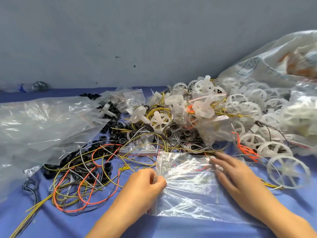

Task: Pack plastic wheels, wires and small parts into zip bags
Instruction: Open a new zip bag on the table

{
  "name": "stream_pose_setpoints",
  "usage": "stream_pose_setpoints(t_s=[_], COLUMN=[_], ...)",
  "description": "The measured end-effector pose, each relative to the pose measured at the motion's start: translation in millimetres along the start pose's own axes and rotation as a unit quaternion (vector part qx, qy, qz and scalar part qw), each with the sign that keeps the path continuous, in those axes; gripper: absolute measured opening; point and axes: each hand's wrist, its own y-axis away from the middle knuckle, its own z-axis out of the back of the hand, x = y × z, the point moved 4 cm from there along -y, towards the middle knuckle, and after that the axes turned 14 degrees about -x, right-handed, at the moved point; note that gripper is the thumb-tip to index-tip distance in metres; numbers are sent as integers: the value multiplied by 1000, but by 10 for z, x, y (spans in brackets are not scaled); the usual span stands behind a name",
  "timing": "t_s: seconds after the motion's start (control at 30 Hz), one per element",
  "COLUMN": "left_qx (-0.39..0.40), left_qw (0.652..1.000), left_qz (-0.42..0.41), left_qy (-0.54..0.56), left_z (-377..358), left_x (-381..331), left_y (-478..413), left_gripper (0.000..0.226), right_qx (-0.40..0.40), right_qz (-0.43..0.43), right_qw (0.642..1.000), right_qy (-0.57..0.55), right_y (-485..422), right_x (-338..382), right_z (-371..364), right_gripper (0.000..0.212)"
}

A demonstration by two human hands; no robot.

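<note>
Left hand (pixel 145 184) fingers pinch zip bag (pixel 187 200) mouth edge, lower center, prob to open it. Right hand (pixel 240 176) fingers straight, pinning bag to table (pixel 171 228).

I read one marking only: digits resembling "52", printed inside a blue outlined box on the large clear sack (pixel 267 54) at two o'clock. Fainter blue strokes beside it are illegible. The label on the bottle (pixel 22 87) at nine o'clock is too blurred to read.

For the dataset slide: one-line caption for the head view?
Left hand pinches a clear zip bag on the blue table, right hand open on it, amid wires and white wheels.
</note>
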Motion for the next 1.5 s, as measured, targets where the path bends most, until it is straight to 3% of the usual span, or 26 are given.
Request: stream_pose_setpoints(t_s=[0.17,0.33,0.4,0.47,0.63,0.87,1.07,1.2,1.3,1.43,1.5], left_qx=[-20,-191,-197,-202,-198,-209,-272,-312,-276,-98,9], left_qw=[999,980,979,976,971,954,942,938,919,806,758], left_qz=[-4,-28,-52,-81,-127,-197,-192,-140,-9,185,230], left_qy=[-34,-36,5,23,37,-80,-41,62,281,554,611], left_z=[43,346,305,210,-16,-144,-33,288,457,439,322], left_x=[-8,-167,-263,-343,-387,-527,-559,-545,-417,-230,-216], left_y=[-36,-391,-599,-798,-1199,-1488,-1430,-1317,-1264,-973,-699], left_gripper=[40,29,22,29,46,34,28,27,22,18,21], right_qx=[-70,-184,-151,-80,51,68,25,2,-13,-52,-72], right_qz=[-31,-14,4,38,139,153,143,142,153,110,63], right_qw=[996,983,985,989,984,980,982,981,980,978,970], right_qy=[34,-23,-81,-116,-104,-106,-125,-130,-126,-170,-225], right_y=[-20,-307,-415,-480,-563,-629,-621,-556,-492,-447,-463], right_x=[-66,415,664,883,1224,1181,1127,1125,1099,1024,990], right_z=[139,201,70,-132,-586,-792,-751,-717,-708,-676,-629], right_gripper=[35,33,31,36,57,35,24,23,17,15,15])
